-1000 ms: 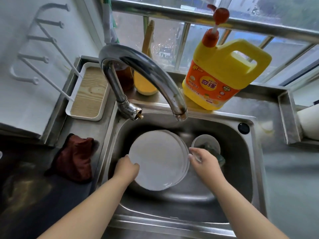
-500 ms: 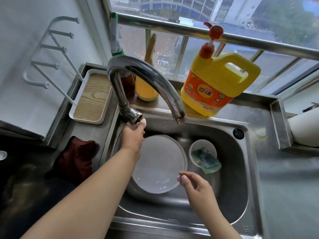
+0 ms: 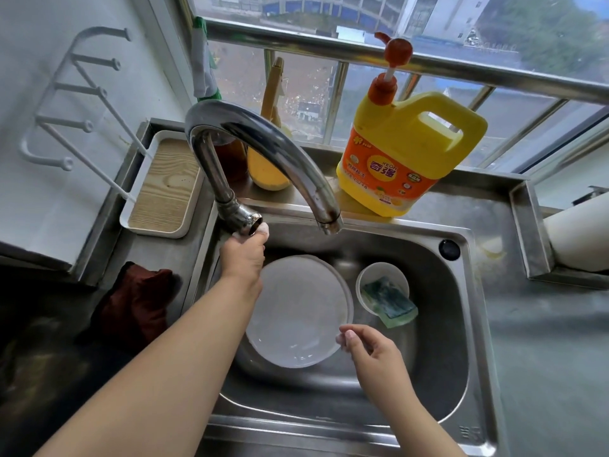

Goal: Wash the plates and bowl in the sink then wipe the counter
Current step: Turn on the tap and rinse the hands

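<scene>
White plates (image 3: 296,311) lie stacked in the steel sink (image 3: 428,390). To their right a small white bowl (image 3: 372,275) holds a green sponge (image 3: 389,303). My left hand (image 3: 244,255) reaches up under the base of the chrome faucet (image 3: 263,153) and grips its handle; the fingers are partly hidden by the tap. My right hand (image 3: 369,347) hovers at the plates' front right rim, fingers loosely curled, holding nothing. No water runs from the spout.
A yellow dish soap jug (image 3: 405,159) with a pump stands on the ledge behind the sink. A dark red cloth (image 3: 135,308) lies on the left counter near a wooden-lined white tray (image 3: 164,189). A paper roll (image 3: 580,239) sits at far right.
My left hand left the plates' rim and rose to the faucet handle. My right hand drew back from beside the bowl to the plates' front edge, uncovering the sponge.
</scene>
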Tool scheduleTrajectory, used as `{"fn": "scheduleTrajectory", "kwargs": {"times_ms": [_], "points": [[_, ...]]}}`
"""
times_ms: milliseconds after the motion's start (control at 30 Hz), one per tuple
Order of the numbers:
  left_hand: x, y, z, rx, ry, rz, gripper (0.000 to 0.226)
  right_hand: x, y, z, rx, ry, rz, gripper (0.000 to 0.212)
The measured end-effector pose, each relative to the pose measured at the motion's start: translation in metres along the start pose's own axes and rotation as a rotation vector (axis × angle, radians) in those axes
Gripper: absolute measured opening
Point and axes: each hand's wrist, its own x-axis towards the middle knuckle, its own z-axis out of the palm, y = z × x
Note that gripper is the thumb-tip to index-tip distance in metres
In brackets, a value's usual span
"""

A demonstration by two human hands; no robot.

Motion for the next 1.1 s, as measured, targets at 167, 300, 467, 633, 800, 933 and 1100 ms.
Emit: {"fn": "scheduleTrajectory", "kwargs": {"times_ms": [167, 300, 467, 633, 800, 933, 1100], "points": [[0.002, 0.0, 0.0, 0.006, 0.049, 0.011, 0.032, 0.0, -0.003, -0.001, 0.005, -0.014, 0.002, 0.02], [0.002, 0.001, 0.0, 0.025, 0.045, 0.019, 0.032, -0.005, -0.002, -0.001, 0.002, -0.029, 0.017, 0.018], [0.0, 0.0, 0.0, 0.086, 0.051, 0.016, 0.018, -0.018, -0.001, -0.002, -0.017, -0.025, 0.018, 0.014], [-0.013, 0.007, -0.014, 0.319, -0.174, -0.03, 0.038, -0.019, -0.005, 0.0, 0.062, -0.04, 0.058, 0.015], [-0.049, -0.009, -0.028, 0.393, -0.269, -0.068, 0.011, 0.012, -0.042, 0.023, 0.573, -0.072, 0.272, 0.021], [-0.071, -0.02, -0.041, 0.442, -0.292, -0.047, 0.013, 0.042, -0.08, 0.037, 0.995, -0.111, 0.404, 0.024], [-0.084, -0.021, -0.056, 0.487, -0.262, -0.036, 0.015, 0.066, -0.096, 0.043, 1.045, -0.127, 0.452, 0.031]]}}
